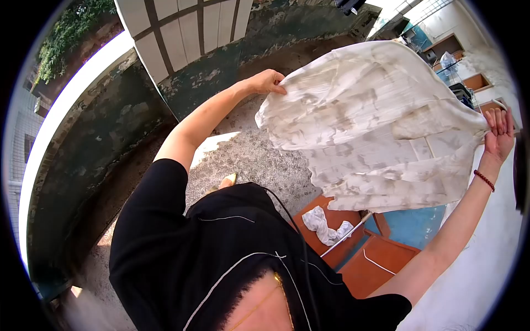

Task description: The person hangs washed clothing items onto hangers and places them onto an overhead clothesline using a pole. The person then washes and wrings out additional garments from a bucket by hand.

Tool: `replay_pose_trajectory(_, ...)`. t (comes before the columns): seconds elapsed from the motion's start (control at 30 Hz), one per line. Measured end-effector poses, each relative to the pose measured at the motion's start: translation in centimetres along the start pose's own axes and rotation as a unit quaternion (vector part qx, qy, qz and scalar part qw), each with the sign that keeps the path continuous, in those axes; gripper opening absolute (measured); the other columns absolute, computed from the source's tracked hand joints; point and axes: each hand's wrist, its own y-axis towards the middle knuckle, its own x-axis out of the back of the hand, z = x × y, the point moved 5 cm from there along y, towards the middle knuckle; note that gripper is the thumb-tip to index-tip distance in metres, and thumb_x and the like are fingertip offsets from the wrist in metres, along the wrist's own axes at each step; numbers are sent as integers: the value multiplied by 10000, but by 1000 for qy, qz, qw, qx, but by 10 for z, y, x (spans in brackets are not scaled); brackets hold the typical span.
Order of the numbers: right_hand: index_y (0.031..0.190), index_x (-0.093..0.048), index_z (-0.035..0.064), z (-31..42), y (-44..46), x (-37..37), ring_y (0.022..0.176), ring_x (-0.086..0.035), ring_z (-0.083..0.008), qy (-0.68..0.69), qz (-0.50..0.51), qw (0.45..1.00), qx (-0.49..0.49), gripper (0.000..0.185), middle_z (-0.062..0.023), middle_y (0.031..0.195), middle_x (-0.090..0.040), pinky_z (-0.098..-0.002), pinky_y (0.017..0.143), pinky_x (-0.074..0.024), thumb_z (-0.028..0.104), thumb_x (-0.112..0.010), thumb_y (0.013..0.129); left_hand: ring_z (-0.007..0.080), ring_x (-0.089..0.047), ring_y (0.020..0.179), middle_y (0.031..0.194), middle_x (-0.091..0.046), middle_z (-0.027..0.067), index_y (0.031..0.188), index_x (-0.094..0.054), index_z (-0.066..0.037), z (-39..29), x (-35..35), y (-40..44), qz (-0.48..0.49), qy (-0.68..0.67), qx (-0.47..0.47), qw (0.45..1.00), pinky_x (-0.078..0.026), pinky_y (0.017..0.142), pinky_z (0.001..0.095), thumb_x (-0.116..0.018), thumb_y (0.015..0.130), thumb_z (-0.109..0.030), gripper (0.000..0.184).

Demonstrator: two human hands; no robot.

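Observation:
A large white cloth with grey patches (353, 105) hangs spread out between my two hands. My left hand (266, 82) pinches its edge at the upper left. On the right, my right hand (499, 132) holds the opposite edge, with a dark red bead bracelet on the wrist. The cloth's lower edge hangs over a reddish-brown wooden surface. Between the hands the cloth looks thin and creased, and it hides part of the floor and wall behind it.
A crumpled white cloth (326, 226) lies on a reddish-brown board (309, 218), near a metal rod (346, 234). A curved, peeling dark green wall (105, 127) runs along the left. White panels (187, 33) stand at the top. The floor (248, 154) is speckled grey.

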Motion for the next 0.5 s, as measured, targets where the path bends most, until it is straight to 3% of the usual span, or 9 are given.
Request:
replay_pose_trajectory(0.07,678,-440,20,27,9,5,486,-238,-107,-94,-169,978,75,221,6,526,-225,-275,626,-387,102,-434,883,120,-510,634,673,-580,73,857,-622,-4,19,8,17,3,27,4,1000,-412,609,284,-644,705,-157,217)
replay_pose_trajectory(0.1,717,-454,3,39,10,4,488,-241,-111,-147,-290,937,129,192,4,532,-224,-287,648,-408,100,-437,882,118,-495,624,662,-568,58,854,-604,11,21,14,22,-49,-35,0,998,-406,599,286,-632,722,-158,216)
replay_pose_trajectory(0.17,794,-481,-30,51,8,-8,493,-246,-120,-203,-471,836,194,156,0,546,-221,-310,691,-449,94,-442,879,87,-448,632,669,-529,0,879,-594,7,40,11,46,-36,-104,-13,994,-392,602,268,-553,779,-149,190)
replay_pose_trajectory(0.2,632,-416,58,63,27,5,435,-235,-108,-183,-313,923,126,282,9,479,-258,-293,554,-351,202,-445,874,87,-448,632,669,-529,0,879,-594,7,45,10,56,-29,-109,-16,993,-392,602,268,-553,779,-149,190)
replay_pose_trajectory(0.23,471,-350,146,58,40,-8,377,-224,-97,-155,-143,976,54,440,19,413,-295,-277,418,-253,309,-448,868,77,-447,643,683,-526,-13,896,-592,2,55,10,62,-37,-118,-6,992,-390,606,256,-535,801,-151,189)
replay_pose_trajectory(0.27,481,-230,178,67,44,-2,380,-150,-112,-143,-194,968,64,465,29,422,-198,-278,416,-224,291,-452,873,67,-446,654,698,-523,-25,912,-590,-2,62,13,70,-47,-127,4,991,-388,610,244,-517,824,-154,191)
replay_pose_trajectory(0.5,483,-238,188,86,69,-5,372,-162,-102,-255,-308,912,89,459,28,419,-198,-270,387,-230,286,-492,852,61,-463,658,695,-551,-5,906,-588,-5,96,30,107,-204,-189,-15,960,-402,603,239,-550,836,-193,204)
